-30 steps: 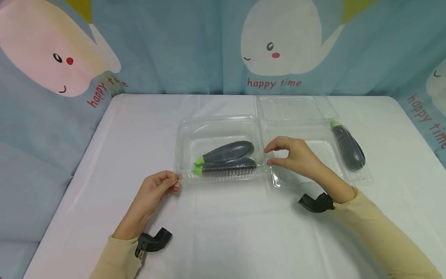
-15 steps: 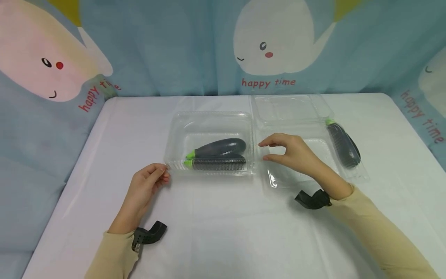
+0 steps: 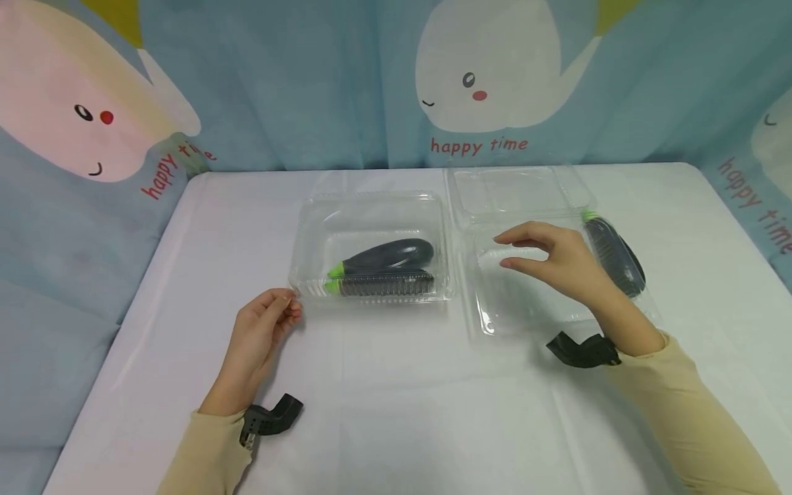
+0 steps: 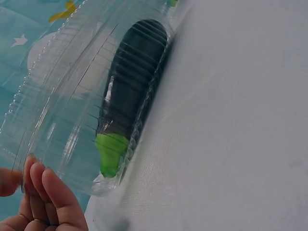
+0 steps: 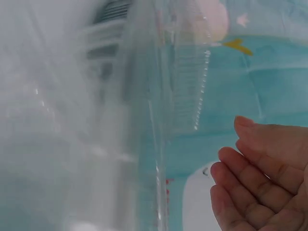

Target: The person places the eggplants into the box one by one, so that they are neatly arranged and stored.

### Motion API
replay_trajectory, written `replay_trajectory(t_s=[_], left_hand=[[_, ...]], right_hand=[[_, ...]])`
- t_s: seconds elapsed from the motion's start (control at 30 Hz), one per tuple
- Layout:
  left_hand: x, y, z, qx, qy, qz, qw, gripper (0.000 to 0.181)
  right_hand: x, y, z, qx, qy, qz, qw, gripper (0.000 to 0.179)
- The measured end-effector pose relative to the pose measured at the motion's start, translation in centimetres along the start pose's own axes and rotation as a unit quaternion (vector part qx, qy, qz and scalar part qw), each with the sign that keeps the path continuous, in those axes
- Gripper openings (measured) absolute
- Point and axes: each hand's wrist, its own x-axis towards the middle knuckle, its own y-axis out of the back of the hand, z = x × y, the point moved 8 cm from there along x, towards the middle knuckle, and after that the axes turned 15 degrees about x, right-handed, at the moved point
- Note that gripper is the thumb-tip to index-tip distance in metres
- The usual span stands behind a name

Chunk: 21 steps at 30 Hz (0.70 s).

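Observation:
In the head view, a clear plastic box (image 3: 371,216) on the left holds two dark eggplants with green stem ends. One eggplant (image 3: 390,256) lies behind the other eggplant (image 3: 386,282), which shows through the ribbed front wall. My left hand (image 3: 262,326) pinches the box's near left corner between thumb and fingers; in the left wrist view that hand (image 4: 48,197) grips the thin rim. Over a second clear box (image 3: 513,306) hovers my right hand (image 3: 557,258), thumb and fingers apart with nothing between them. The right wrist view shows this hand (image 5: 264,173) with its fingers extended.
The second box's clear lid (image 3: 520,189) is folded back toward the far table edge. Another eggplant (image 3: 615,258) overlaps that box's right wall. A white cloth (image 3: 396,399) covers the table, and a blue printed curtain (image 3: 297,82) hangs behind.
My right hand has moved right, away from the left box's edge. The left box has shifted slightly farther back, with my left hand still holding its corner.

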Motion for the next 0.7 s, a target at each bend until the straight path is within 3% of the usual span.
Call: replay_trajectory(t_s=[0.27, 0.47, 0.6, 0.7], left_hand=[[0.3, 0.0, 0.1, -0.018, -0.002, 0.004, 0.9998, 0.015], [-0.3, -0.6, -0.2, -0.031, -0.007, -0.023, 0.9992, 0.035], [-1.1, -1.5, -0.1, 0.034, -0.022, -0.039, 0.9984, 0.048], [-1.9, -2.6, 0.0, 0.106, -0.029, -0.052, 0.9926, 0.046]], right_hand=[[-0.9, 2.5, 0.1, 0.007, -0.034, 0.037, 0.9987, 0.029], [-2.0, 4.4, 0.7, 0.019, -0.073, 0.079, 0.994, 0.028], [-2.6, 5.7, 1.1, 0.033, -0.084, 0.101, 0.9907, 0.029], [-3.2, 6.7, 1.5, 0.039, -0.095, 0.118, 0.9876, 0.029]])
